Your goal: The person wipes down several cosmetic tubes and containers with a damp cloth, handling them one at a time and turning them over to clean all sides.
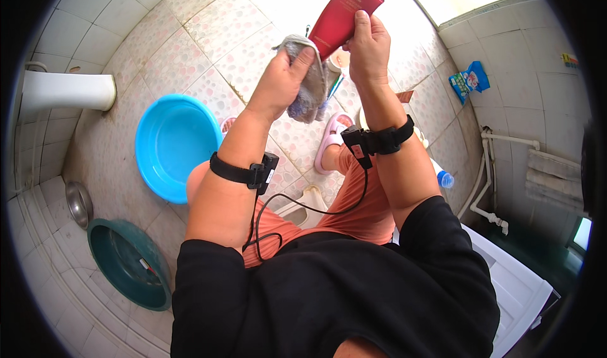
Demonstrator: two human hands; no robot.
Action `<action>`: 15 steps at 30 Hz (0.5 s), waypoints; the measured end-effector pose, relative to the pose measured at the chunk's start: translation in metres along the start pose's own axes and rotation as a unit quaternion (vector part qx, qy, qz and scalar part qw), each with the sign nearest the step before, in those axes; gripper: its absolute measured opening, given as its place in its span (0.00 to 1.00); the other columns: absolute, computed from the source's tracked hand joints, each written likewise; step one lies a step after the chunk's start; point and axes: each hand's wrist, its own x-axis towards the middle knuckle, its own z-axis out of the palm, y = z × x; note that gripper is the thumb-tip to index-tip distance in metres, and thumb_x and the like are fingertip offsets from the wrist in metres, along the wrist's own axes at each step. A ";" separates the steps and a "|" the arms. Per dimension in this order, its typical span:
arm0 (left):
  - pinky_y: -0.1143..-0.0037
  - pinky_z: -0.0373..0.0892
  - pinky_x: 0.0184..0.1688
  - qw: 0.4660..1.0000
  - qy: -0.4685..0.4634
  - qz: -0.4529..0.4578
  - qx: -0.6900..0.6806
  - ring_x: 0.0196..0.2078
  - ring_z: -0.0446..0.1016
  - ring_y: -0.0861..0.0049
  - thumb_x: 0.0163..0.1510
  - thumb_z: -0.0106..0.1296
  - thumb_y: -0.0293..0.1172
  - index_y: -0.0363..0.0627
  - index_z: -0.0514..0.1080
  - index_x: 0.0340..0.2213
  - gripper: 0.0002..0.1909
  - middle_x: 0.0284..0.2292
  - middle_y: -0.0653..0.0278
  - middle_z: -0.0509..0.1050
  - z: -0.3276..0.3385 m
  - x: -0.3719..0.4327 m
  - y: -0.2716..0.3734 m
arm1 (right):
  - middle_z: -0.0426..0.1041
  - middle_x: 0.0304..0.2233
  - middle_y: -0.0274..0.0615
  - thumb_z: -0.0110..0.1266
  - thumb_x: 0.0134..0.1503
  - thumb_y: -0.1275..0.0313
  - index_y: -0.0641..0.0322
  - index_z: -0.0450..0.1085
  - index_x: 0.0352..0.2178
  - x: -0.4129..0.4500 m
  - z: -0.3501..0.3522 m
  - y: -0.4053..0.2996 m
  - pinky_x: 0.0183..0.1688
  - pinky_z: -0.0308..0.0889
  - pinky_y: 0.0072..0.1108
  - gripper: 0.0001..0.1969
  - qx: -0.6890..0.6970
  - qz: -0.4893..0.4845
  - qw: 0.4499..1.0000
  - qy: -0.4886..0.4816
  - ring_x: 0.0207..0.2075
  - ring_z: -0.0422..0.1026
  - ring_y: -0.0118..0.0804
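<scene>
My right hand (369,47) grips a red flat-ended squeeze tube (339,19) by its side, thumb on top. The tube bears writing and slants up and away from me. A damp-looking grey cloth (313,97) is bunched in my left hand (284,80), with my thumb pressing on it. The upper part of the cloth meets the lower end of the tube, and the rest hangs down. Partly hidden behind both hands are a pale round container (338,60) and a blue-and-white toothbrush-like stick (336,86).
A bright blue plastic basin (178,147) stands on the tiled floor at left. Beyond it are a dark green tub (128,263), a metal bowl (79,205) and a white pedestal (71,91). To the right are a blue packet (469,81), a blue-capped bottle (445,178) and white pipes (486,168).
</scene>
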 end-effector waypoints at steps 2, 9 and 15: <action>0.80 0.67 0.32 0.999 0.018 -0.015 -0.038 0.29 0.69 0.82 0.57 0.41 0.46 0.37 0.66 0.36 0.20 0.28 0.64 0.72 -0.001 0.003 0.001 | 0.66 0.18 0.32 0.43 0.58 0.67 0.64 0.66 0.28 -0.004 0.005 -0.002 0.18 0.62 0.12 0.11 0.042 0.013 0.999 -0.001 0.14 0.61 0.19; 0.77 0.66 0.32 0.959 0.200 0.057 0.194 0.27 0.68 0.77 0.59 0.35 0.44 0.36 0.68 0.33 0.21 0.27 0.61 0.71 -0.031 0.014 0.000 | 0.72 0.28 0.38 0.51 0.53 0.68 0.67 0.66 0.38 -0.003 0.000 -0.014 0.24 0.67 0.14 0.14 0.009 0.042 0.998 -0.048 0.20 0.66 0.19; 0.78 0.67 0.33 0.980 0.192 0.016 0.044 0.30 0.69 0.78 0.59 0.36 0.41 0.35 0.66 0.36 0.18 0.29 0.62 0.71 -0.019 0.013 0.006 | 0.73 0.26 0.38 0.54 0.47 0.71 0.68 0.70 0.31 0.022 -0.048 -0.034 0.22 0.64 0.14 0.10 0.020 -0.025 0.997 -0.064 0.20 0.68 0.22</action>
